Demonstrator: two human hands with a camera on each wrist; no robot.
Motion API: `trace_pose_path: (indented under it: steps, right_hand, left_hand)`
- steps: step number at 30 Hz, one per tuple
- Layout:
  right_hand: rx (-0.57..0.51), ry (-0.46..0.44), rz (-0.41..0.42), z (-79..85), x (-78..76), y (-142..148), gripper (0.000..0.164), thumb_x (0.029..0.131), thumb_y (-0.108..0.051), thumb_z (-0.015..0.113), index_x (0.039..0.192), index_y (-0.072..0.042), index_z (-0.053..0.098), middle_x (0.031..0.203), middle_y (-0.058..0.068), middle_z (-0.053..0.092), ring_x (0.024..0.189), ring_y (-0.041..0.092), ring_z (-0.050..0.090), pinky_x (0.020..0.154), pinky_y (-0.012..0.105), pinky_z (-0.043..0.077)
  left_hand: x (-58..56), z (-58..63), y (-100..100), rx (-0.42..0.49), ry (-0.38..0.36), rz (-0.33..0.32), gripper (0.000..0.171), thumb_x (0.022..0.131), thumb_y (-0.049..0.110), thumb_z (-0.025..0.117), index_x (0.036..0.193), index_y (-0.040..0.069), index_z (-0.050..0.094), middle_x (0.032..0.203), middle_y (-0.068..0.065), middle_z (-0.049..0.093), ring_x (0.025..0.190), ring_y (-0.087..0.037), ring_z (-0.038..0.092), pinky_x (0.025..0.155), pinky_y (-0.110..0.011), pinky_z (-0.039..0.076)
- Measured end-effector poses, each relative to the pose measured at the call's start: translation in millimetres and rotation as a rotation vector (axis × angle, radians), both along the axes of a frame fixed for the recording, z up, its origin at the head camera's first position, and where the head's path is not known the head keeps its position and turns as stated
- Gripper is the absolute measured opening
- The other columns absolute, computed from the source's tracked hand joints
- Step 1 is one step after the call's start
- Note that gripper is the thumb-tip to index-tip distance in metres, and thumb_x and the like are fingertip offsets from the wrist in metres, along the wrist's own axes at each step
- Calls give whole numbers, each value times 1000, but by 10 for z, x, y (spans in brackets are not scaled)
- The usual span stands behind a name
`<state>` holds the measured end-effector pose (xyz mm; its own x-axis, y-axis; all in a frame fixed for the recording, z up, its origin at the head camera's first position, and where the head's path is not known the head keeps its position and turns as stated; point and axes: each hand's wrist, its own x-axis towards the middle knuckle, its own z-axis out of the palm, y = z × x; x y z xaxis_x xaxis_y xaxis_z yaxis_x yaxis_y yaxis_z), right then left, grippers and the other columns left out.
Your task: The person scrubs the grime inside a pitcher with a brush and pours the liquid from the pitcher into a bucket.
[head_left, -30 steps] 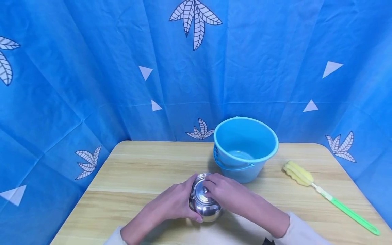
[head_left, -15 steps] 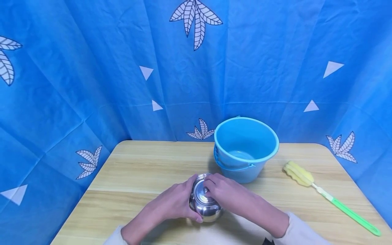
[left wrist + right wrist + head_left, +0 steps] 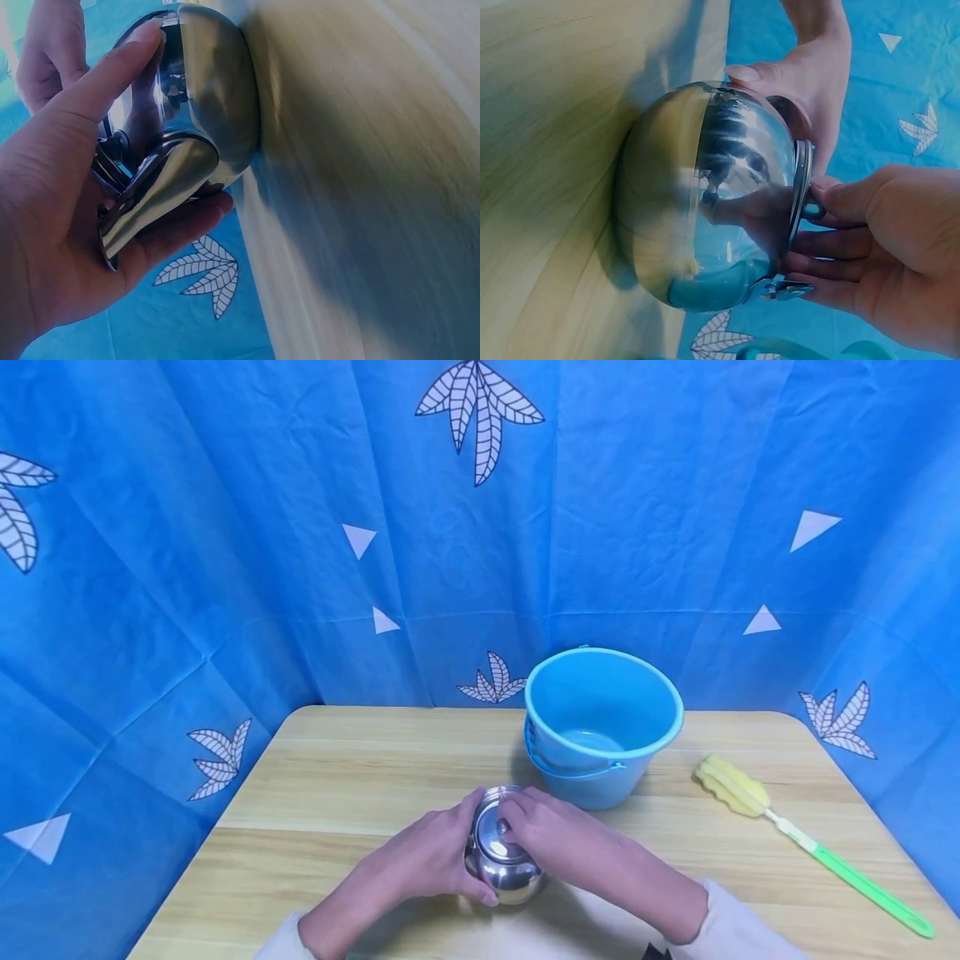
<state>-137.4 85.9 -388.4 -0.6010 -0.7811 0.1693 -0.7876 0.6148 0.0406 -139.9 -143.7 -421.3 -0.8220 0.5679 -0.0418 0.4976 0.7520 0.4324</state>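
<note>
A shiny stainless-steel teapot [image 3: 504,877] stands upright on the table at the front middle. My left hand [image 3: 435,853] grips its left side, thumb at the front and fingers round the back. The teapot's spout [image 3: 161,191] lies against the left palm in the left wrist view. From the right, my right hand [image 3: 551,827] pinches the knob [image 3: 814,210] of the round lid [image 3: 800,196] between thumb and fingers. The lid sits on the teapot's mouth. Part of the lid's right side is hidden by the right hand in the head view.
A light blue bucket [image 3: 592,785] with its handle down stands behind the teapot, slightly right. On the right lies a sponge brush [image 3: 738,789] with a green handle. The wooden table [image 3: 360,760] ends at a blue curtain [image 3: 450,543] behind and at both sides.
</note>
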Motion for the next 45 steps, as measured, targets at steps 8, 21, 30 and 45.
trace_pose_path:
  steps: [8,21,30,45]
  right_hand:
    - [-17,-2,2,8,24,7,25,98,-17,70,122,-7,67,121,9,74,113,19,70,99,31,61]
    - [9,59,28,52,75,44,35,89,-4,76,122,-5,68,124,11,74,115,22,72,102,34,61]
    - [-54,65,53,52,85,100,26,94,-8,72,120,-7,69,121,7,75,110,18,70,97,30,62]
    - [-142,65,28,18,172,222,22,96,-17,72,117,-9,71,121,8,75,114,20,69,97,31,62]
  left_hand:
    - [7,3,12,-1,21,-8,135,62,67,91,161,3,25,142,-14,64,117,-24,70,102,-36,60]
    - [4,-4,8,-1,8,-5,136,62,66,91,162,3,24,144,-16,62,120,-27,69,104,-39,60]
    - [6,-10,11,-8,14,0,136,62,65,91,162,3,23,146,-17,60,122,-29,69,105,-41,59]
    - [5,-24,1,-8,30,3,137,60,66,92,161,2,24,144,-18,62,121,-30,69,104,-42,60]
